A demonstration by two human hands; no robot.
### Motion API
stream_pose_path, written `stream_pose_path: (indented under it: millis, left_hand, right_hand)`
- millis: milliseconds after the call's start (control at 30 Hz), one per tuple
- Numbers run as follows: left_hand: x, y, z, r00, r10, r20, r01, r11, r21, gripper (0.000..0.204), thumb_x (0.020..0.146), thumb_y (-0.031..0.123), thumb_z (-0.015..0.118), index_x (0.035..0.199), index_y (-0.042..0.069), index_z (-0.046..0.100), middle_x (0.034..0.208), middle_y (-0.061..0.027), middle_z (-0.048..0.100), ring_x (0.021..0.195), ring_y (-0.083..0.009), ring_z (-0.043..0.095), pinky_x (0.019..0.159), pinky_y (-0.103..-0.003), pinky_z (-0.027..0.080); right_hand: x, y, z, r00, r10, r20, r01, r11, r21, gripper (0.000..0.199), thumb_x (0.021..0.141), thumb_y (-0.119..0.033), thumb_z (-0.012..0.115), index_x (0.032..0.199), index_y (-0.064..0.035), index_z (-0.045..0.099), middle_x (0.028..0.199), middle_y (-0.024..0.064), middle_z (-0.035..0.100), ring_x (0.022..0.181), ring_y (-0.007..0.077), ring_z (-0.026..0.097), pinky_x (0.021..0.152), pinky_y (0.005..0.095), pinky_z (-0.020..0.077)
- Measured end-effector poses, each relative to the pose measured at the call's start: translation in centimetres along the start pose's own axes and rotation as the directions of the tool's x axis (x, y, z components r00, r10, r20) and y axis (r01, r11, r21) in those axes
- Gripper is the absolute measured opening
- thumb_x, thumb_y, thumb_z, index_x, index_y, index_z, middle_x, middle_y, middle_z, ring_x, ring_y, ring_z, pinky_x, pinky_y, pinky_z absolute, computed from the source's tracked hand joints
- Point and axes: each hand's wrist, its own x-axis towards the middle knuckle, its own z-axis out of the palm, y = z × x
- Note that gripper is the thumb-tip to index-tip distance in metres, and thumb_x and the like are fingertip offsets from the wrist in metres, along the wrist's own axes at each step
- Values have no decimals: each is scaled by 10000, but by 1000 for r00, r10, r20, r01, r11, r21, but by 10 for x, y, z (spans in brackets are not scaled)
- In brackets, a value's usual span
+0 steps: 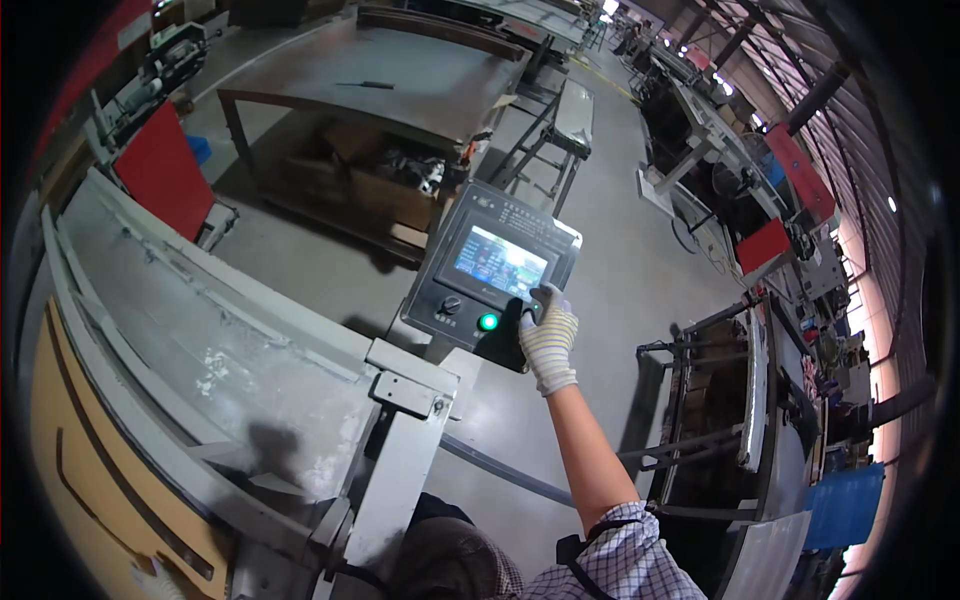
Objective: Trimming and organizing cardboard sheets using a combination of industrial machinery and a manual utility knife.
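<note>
Where one grey metal machine bed [230, 325] ends, one dark rectangular control panel [468, 316] stands, its lettering [530, 213] illegible, one screen [493, 260] lit. The right hand [549, 342], gloved in striped white knit, extends to the screen's lower right corner, fingers parted, unclenched; the left hand's [157, 580] grip cannot be told. One round green button [488, 322] glows.

A dark control panel [468, 310], screen [500, 262] lit, green button [488, 322] glowing, stands tilted beside the grey machine [398, 470].
</note>
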Motion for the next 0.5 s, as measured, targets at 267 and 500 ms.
stream_pose_path:
  millis: [267, 500]
  left_hand:
    - [27, -99, -2, 896, -241, 372, 289, 954, -78, 293, 892, 255, 623, 1020, 24, 497, 934, -136, 524, 861, -272, 521, 783, -399, 398]
    - [-106, 15, -155, 944, -318, 88, 328, 877, -351, 403, 967, 319, 522, 631, 99, 542, 527, -34, 465, 510, -235, 485, 498, -362, 374]
  right_hand:
    - [25, 12, 16, 998, -5, 58, 10, 997, -78, 561, 738, -109, 680, 1264, -77, 486, 1056, 144, 639, 977, 348, 581, 860, 452, 423]
    - [-86, -131, -27, 746, -663, 57, 535, 648, 543, 237, 809, -78, 606, 1041, -40, 635, 917, 191, 620, 820, 355, 607, 695, 425, 494]
